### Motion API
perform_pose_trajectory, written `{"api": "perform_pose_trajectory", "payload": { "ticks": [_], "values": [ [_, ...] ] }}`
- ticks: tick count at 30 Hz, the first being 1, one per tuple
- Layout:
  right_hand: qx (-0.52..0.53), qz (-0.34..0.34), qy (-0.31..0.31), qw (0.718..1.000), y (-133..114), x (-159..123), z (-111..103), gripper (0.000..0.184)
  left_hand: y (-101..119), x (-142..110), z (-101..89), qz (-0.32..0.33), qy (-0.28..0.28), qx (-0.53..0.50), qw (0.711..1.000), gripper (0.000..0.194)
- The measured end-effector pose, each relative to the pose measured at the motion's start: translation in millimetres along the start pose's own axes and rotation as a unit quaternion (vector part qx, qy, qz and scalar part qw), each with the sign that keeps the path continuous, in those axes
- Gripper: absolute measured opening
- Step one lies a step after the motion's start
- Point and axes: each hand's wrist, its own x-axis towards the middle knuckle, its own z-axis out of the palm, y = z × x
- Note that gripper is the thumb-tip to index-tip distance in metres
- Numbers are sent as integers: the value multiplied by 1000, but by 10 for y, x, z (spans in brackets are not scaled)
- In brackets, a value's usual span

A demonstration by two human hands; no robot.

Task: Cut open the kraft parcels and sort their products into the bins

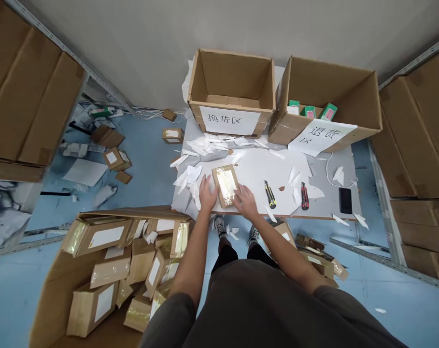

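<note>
A small taped cardboard box (pixel 225 180) with a pale label under shiny tape lies on the white-topped table between my two hands. My left hand (pixel 207 193) is beside the box's left side, fingers apart and not wrapped round it. At the lower right edge of the box, the spread fingertips of my right hand (pixel 245 200) seem to touch it. To the right lie a yellow-and-black box cutter (pixel 270 195) and a red-and-black box cutter (pixel 304 196). White paper scraps (pixel 192 179) are scattered left of and behind the box.
Two large labelled cartons stand at the back: an empty-looking left carton (pixel 231 104) and a right carton (pixel 364 116) holding green-and-white packages. A phone (pixel 345 200) lies at the table's right end. A big carton (pixel 47 299) full of parcels is at lower left. Shelving flanks both sides.
</note>
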Motion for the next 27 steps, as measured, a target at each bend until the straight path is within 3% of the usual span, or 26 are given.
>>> {"api": "perform_pose_trajectory", "payload": {
  "ticks": [3, 5, 6, 8, 10, 14, 17, 20, 23, 27],
  "values": [
    [-16, 188, 78, 979, 676, -38, -238, 46, 20, 189, -295, 129, -153, 32, 979, 99],
    [-24, 338, 92, 936, 1111, -87, -348, 45, 26, 325, -407, 134, -199, 63, 969, 116],
    [-17, 385, 70, 920, 1290, -111, -375, 41, 24, 385, -439, 126, -202, 83, 968, 124],
    [-3, 396, 52, 917, 1539, -146, -385, 33, 15, 472, -469, 108, -197, 118, 967, 137],
    [24, 370, 42, 928, 1637, -139, -364, 26, 14, 499, -464, 93, -195, 132, 967, 145],
    [56, 312, 42, 948, 1408, 107, -349, 26, 118, 387, -371, 59, -159, 134, 976, 147],
    [97, 216, 6, 972, 955, 497, -416, 37, 292, 268, -250, 27, -120, 129, 984, 144],
    [59, 113, -49, 991, 460, 940, -532, 47, 446, 216, -147, 3, -103, 124, 987, 142],
    [5, 44, -91, 995, 99, 1302, -613, 54, 514, 220, -101, -12, -106, 119, 987, 141],
    [-61, 1, -178, 982, -126, 1544, -583, 60, 522, 229, -83, -18, -104, 102, 989, 137]
  ]
}}
